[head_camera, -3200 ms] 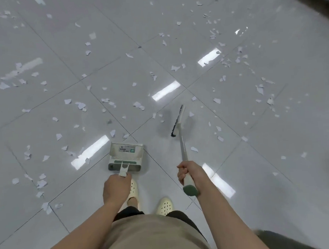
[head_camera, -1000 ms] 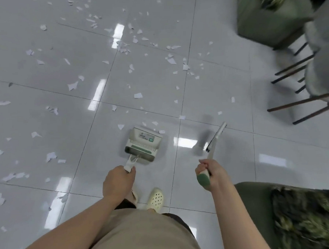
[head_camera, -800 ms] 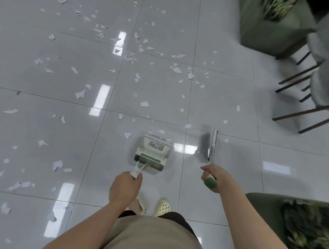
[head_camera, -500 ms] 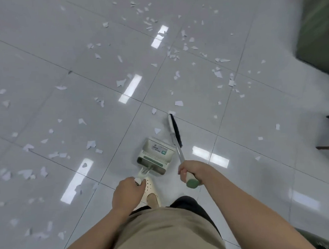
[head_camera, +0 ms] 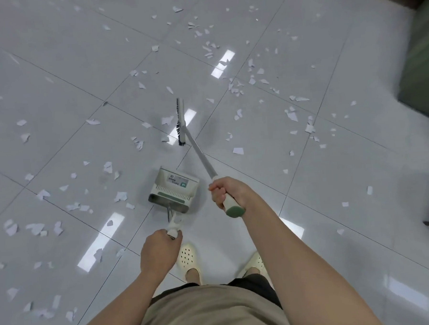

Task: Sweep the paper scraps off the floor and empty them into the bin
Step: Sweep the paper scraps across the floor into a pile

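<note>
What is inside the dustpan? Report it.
The dustpan shows only its top cover with a label; its inside is hidden. Paper scraps lie on the floor beside it, none visibly in it.

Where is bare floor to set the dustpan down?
Bare floor lies right of the broom, before the right hand; few paper scraps there. Left of the dustpan it is crowded.
</note>
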The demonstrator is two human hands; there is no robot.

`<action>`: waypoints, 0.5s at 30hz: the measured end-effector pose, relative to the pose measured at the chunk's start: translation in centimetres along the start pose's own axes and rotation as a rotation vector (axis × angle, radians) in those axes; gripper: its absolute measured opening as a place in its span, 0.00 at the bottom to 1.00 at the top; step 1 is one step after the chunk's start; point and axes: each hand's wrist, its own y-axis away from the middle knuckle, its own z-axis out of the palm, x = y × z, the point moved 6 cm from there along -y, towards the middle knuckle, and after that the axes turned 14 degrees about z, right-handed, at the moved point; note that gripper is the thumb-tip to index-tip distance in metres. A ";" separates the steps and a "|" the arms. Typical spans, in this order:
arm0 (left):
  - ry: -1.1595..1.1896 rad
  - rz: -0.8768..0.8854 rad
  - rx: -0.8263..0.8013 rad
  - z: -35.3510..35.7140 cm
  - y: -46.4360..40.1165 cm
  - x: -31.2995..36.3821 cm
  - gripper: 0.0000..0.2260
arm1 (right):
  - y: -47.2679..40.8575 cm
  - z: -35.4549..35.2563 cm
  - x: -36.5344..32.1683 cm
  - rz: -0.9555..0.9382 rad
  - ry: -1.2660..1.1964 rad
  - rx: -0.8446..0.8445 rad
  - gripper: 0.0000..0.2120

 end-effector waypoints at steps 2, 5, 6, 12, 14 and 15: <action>0.041 0.012 0.003 1.7 -0.6 2.3 0.22 | 2.0 -5.9 -0.4 -0.050 -0.082 0.049 0.09; 0.080 0.062 -0.013 5.2 -0.9 6.7 0.22 | 5.6 -16.3 0.2 -0.111 -0.246 0.137 0.10; 0.080 0.080 -0.029 6.5 -0.8 8.3 0.23 | 7.0 -20.0 0.9 -0.132 -0.294 0.180 0.10; -0.033 0.210 -0.199 15.7 -0.1 16.6 0.23 | 13.9 -40.4 9.6 -0.131 -0.469 0.489 0.11; -0.062 0.253 -0.254 18.8 0.7 19.0 0.22 | 15.8 -45.1 12.6 -0.124 -0.561 0.538 0.10; -0.084 0.277 -0.283 20.2 1.2 20.2 0.22 | 16.6 -47.2 14.0 -0.123 -0.608 0.549 0.09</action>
